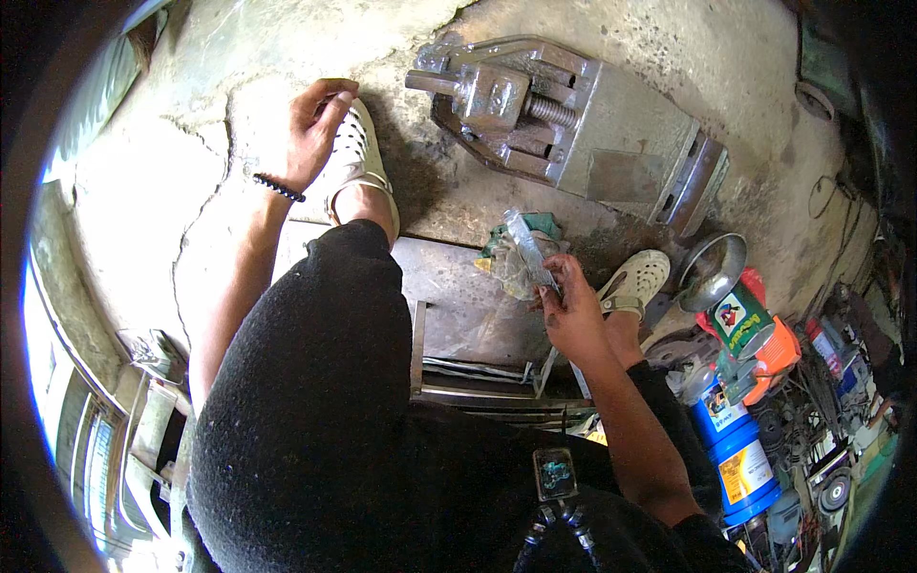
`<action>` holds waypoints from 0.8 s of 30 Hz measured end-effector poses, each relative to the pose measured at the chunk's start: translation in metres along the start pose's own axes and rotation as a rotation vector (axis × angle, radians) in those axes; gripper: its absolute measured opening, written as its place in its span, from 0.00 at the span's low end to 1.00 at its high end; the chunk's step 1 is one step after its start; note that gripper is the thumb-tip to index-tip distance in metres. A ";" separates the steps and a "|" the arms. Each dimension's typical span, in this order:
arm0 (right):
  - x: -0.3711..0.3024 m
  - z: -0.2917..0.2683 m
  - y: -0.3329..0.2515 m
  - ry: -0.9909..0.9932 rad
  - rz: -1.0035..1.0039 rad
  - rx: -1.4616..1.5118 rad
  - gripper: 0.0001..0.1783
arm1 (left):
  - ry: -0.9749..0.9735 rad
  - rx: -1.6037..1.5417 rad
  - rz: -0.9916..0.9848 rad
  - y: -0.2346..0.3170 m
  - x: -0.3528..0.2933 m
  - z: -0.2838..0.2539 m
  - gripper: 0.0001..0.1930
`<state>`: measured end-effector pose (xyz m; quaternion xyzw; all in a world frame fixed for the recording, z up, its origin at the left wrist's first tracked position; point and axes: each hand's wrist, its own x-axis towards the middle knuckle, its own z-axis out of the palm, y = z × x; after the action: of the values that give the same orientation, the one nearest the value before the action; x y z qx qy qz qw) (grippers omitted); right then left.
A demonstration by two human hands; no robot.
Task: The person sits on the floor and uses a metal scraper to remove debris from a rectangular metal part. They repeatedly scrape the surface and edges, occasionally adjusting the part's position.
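Observation:
My right hand (570, 310) is closed, fingers pinched on the lower end of a pale, translucent flat strip (522, 235) whose exact kind I cannot make out. Just behind the strip is a crumpled bundle of green and clear plastic or cloth (543, 225), partly hidden by it. My left hand (313, 134) hovers over my left shoe, its fingers curled and the thumb against the index finger, with nothing visible in it. Ahead of me a heavy metal machine vise (626, 138) lies on the floor, its threaded screw (550, 110) exposed and its surfaces looking wet or oily.
A metal bowl (713, 270) stands right of my right shoe (635, 279). Beyond are a green container (741, 325), an orange one (776, 355), blue buckets (750, 477) and cluttered parts. A grey metal sheet (458, 291) lies before me. Cracks run through the concrete floor (205, 143).

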<state>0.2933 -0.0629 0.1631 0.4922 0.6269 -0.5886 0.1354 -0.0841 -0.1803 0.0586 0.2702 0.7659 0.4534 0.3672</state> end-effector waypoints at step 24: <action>0.031 -0.023 -0.092 0.019 -0.176 -0.306 0.26 | -0.019 0.052 0.133 0.018 0.003 0.014 0.12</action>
<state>0.2164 -0.0118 0.2016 0.4145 0.7510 -0.4914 0.1508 -0.0730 -0.1636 0.0691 0.3343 0.7542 0.4543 0.3362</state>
